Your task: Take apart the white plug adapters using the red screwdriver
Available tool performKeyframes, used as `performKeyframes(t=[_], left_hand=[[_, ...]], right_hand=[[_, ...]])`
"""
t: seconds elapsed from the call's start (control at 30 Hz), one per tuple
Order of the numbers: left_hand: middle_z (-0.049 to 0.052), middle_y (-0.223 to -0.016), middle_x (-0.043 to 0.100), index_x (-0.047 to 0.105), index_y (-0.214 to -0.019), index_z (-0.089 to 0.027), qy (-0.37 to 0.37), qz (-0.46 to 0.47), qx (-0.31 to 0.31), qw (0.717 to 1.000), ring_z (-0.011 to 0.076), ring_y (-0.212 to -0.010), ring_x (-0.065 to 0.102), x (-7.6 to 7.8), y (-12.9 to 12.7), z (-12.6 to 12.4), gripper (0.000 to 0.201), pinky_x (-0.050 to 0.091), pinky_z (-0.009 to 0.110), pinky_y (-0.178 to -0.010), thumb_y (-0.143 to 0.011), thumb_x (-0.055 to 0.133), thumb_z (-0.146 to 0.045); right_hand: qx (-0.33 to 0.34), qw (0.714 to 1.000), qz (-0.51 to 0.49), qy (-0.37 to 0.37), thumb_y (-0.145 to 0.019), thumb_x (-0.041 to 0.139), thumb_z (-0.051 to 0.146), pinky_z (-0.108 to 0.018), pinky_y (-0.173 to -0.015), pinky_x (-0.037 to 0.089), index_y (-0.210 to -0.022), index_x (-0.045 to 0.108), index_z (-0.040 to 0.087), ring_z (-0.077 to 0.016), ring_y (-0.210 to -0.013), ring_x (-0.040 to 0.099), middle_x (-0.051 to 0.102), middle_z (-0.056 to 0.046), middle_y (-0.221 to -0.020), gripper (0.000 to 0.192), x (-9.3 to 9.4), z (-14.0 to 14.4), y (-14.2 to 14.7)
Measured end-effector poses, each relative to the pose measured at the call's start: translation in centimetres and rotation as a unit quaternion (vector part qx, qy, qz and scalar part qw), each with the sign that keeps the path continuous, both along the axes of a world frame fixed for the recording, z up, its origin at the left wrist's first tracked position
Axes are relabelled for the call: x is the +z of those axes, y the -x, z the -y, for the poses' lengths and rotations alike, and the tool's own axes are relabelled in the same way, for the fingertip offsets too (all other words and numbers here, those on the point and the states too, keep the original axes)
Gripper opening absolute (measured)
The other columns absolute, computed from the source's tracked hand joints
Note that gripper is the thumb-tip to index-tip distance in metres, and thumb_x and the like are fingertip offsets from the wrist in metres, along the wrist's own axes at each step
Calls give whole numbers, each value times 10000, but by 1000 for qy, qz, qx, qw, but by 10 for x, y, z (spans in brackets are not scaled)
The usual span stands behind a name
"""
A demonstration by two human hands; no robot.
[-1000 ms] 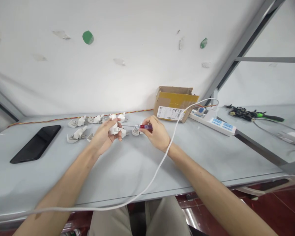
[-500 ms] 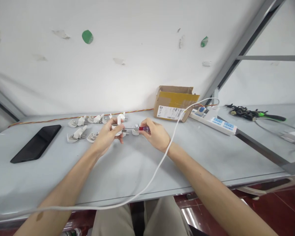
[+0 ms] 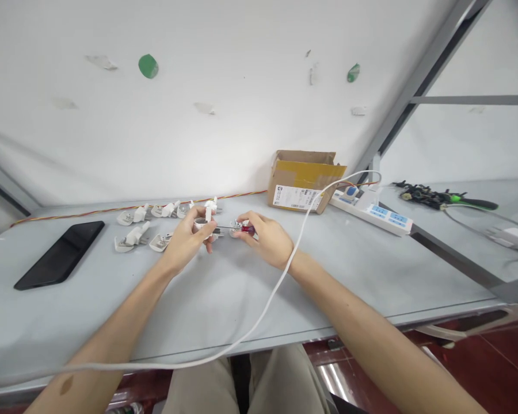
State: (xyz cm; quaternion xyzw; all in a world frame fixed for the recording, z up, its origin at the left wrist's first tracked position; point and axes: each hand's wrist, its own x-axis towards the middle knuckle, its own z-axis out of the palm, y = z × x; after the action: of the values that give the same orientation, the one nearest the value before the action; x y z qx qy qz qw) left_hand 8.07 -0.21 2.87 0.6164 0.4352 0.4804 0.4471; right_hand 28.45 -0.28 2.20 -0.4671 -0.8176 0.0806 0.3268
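Two hands: both work above the table (image 3: 224,299), meeting at one plug part.
Phone: a dark phone (image 3: 59,254) lies flat, well to the left of the left fingers.
Loose plugs: a scatter of white plug parts (image 3: 132,237) sits on the table just left of and beyond the left fingers.
Left hand: the left hand (image 3: 185,241) has its fingers (image 3: 204,230) clenched around a small white plug (image 3: 207,221), lifted just off the table.
Screwdriver: a thin screwdriver (image 3: 237,228) with a red handle bridges the gap, its tip at the plug, its handle inside the right fingers.
Right hand: the right hand (image 3: 265,238) pinches the handle between thumb and fingertips.
Cable: a white cable (image 3: 280,282) runs under the right wrist toward the power strip (image 3: 377,214), right of the right fingers; a cardboard box (image 3: 304,181) stands beyond them.
Doing it well: I judge the shaft should stay in line with the screw, the left fingers firm so the plug cannot turn, the right fingertips rolling with light inward pressure.
Risk: a tilted tip would likely slip out.
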Motion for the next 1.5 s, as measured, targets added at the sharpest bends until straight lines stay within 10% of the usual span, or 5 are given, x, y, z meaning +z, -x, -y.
performKeyframes(t=[0.7, 0.83, 0.97, 1.5], left_hand=[[24, -923, 518, 563, -1047, -202, 73, 175, -91, 978, 129, -695, 578, 11, 0, 3, 277, 490, 280, -544, -809, 623, -332], [40, -992, 539, 558, -1094, -208, 82, 122, -151, 977, 142, -771, 584, 10, -8, 10, 328, 523, 312, -646, -815, 619, -370], [81, -1113, 570, 543, -1115, -195, 105, 74, -194, 972, 157, -810, 604, 6, -15, 15, 377, 516, 333, -725, -815, 611, -411], [112, -1230, 591, 560, -1213, -201, 116, 143, -223, 957, 240, -1127, 538, -4, -18, 11, 390, 481, 308, -797, -861, 572, -369]], right_hand=[[-60, 991, -90, -80, -916, 473, 243, -299, -695, 468, -952, 550, 182, -170, -757, 582, 594, -54, -862, 105, 3, -1, -2], [22, 993, -110, -33, -829, 624, 399, -277, -631, 474, -1193, 490, 177, -151, -649, 574, 605, -9, -777, 447, 6, 6, 1], [102, 992, -76, -24, -640, 789, 471, -327, -777, 509, -1353, 379, 215, -206, -907, 621, 631, -73, -1114, 862, 3, 10, 4], [83, 993, -82, -32, -658, 785, 420, -362, -875, 514, -1300, 457, 216, -221, -1009, 621, 604, -88, -1200, 749, -1, 5, 5]])
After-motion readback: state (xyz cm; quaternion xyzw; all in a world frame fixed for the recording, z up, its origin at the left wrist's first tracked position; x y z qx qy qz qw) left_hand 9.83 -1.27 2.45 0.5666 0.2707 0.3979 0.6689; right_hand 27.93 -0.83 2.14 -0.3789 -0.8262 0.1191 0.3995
